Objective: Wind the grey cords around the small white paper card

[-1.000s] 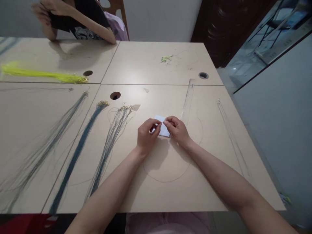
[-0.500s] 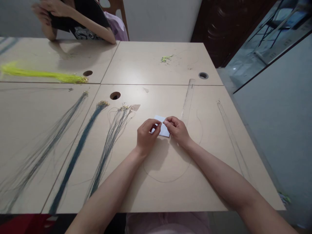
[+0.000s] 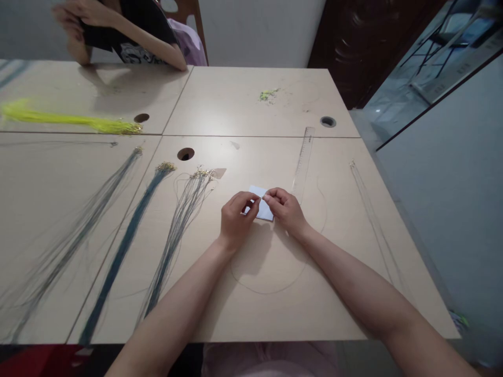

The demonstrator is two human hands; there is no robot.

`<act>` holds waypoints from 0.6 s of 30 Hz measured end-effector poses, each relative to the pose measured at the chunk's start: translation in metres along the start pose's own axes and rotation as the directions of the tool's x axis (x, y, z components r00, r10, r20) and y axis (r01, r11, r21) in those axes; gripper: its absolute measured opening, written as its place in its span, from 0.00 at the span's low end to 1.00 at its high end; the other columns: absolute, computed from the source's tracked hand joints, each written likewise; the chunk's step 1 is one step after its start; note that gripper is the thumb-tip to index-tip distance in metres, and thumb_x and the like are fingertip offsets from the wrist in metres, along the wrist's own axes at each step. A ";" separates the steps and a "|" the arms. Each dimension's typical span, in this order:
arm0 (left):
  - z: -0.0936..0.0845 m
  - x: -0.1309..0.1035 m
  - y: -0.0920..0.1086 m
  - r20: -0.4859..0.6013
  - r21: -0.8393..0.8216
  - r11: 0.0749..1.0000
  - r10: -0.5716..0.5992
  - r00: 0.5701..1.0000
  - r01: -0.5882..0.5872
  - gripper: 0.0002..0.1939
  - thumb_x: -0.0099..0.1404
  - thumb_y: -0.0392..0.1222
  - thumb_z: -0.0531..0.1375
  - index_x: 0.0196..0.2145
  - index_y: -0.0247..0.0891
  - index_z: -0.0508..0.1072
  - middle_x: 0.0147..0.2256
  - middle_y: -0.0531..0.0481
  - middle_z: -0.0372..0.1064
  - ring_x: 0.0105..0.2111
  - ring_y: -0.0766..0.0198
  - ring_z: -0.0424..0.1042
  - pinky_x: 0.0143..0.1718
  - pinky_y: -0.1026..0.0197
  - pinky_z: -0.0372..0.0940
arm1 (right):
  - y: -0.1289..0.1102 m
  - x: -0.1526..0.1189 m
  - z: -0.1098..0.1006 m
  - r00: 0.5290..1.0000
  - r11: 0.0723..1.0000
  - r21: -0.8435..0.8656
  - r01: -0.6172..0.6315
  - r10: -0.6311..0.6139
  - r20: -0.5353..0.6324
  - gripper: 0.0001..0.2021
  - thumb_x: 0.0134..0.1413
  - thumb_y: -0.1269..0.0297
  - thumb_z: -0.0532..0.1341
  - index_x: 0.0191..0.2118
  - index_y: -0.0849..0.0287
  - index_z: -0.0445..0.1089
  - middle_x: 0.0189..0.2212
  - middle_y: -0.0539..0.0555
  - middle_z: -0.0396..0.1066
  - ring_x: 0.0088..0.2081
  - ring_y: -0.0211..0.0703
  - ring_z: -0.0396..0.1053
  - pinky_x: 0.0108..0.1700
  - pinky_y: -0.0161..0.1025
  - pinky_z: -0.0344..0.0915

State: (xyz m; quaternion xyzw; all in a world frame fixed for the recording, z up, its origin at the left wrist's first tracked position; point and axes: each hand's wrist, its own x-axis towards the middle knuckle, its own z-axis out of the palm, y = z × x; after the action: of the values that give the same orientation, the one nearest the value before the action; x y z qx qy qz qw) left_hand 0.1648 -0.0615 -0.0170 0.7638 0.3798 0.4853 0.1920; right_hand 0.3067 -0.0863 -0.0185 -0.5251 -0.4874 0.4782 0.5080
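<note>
Hardly anything has moved since the earlier frame: both hands sit in nearly the same spot, fingertips only slightly shifted if at all. Left hand (image 3: 236, 215) and right hand (image 3: 290, 210) meet tip to tip, thumb and forefinger of each pinched on a tiny piece (image 3: 261, 197), too small to identify. It's above a white pad (image 3: 265, 210) on the tabletop (image 3: 251, 324). Thin cord (image 3: 271, 294) curves across the tabletop below the hands; whether it joins the piece, can't tell. Clear ruler (image 3: 303, 157) lies just beyond the right hand; grey cord bundle (image 3: 178, 225) and teal cord bundle (image 3: 129, 238) lie off to the left. Step in hand looks like fine two-handed fingertip work; next move likely calls for keeping both pinches steady and close, with small finger adjustments.
</note>
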 end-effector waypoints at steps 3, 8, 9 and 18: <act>-0.001 0.000 0.000 0.008 0.002 1.000 0.011 1.000 -0.011 0.03 0.58 0.31 0.57 0.29 0.36 0.68 0.25 0.53 0.66 0.23 0.73 0.63 0.26 0.69 0.60 | 0.000 0.000 0.000 1.000 1.000 0.006 -0.004 0.004 -0.004 0.10 0.50 0.57 0.57 0.29 0.59 0.64 0.15 0.44 0.52 0.19 0.32 0.49 0.22 0.32 0.47; -0.001 0.000 0.000 0.014 0.009 0.999 0.037 0.999 -0.037 0.03 0.58 0.31 0.57 0.30 0.36 0.67 0.25 0.53 0.66 0.24 0.73 0.63 0.27 0.69 0.61 | 0.000 0.000 0.000 1.000 1.000 0.011 -0.008 0.008 -0.005 0.10 0.50 0.57 0.57 0.29 0.59 0.64 0.15 0.43 0.51 0.18 0.32 0.49 0.21 0.32 0.47; -0.001 0.000 -0.001 0.016 0.010 0.999 0.039 0.999 -0.040 0.03 0.58 0.31 0.57 0.30 0.36 0.67 0.26 0.53 0.66 0.24 0.73 0.63 0.27 0.69 0.61 | 0.000 0.000 0.000 1.000 1.000 0.007 -0.006 0.006 -0.006 0.10 0.50 0.56 0.57 0.29 0.59 0.64 0.15 0.43 0.50 0.18 0.32 0.49 0.21 0.32 0.47; -0.001 0.000 -0.001 0.025 0.034 0.997 0.068 0.997 -0.069 0.03 0.58 0.31 0.57 0.30 0.37 0.67 0.25 0.53 0.66 0.25 0.72 0.64 0.28 0.68 0.61 | 0.000 0.000 0.001 1.000 1.000 -0.010 -0.018 0.018 -0.009 0.10 0.50 0.56 0.57 0.29 0.58 0.63 0.15 0.43 0.51 0.18 0.32 0.49 0.21 0.33 0.48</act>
State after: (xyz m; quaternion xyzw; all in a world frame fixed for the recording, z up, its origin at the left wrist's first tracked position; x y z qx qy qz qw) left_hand 0.1633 -0.0608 -0.0168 0.7854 0.3595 0.4756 0.1663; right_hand 0.3061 -0.0861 -0.0183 -0.5340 -0.4829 0.4778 0.5033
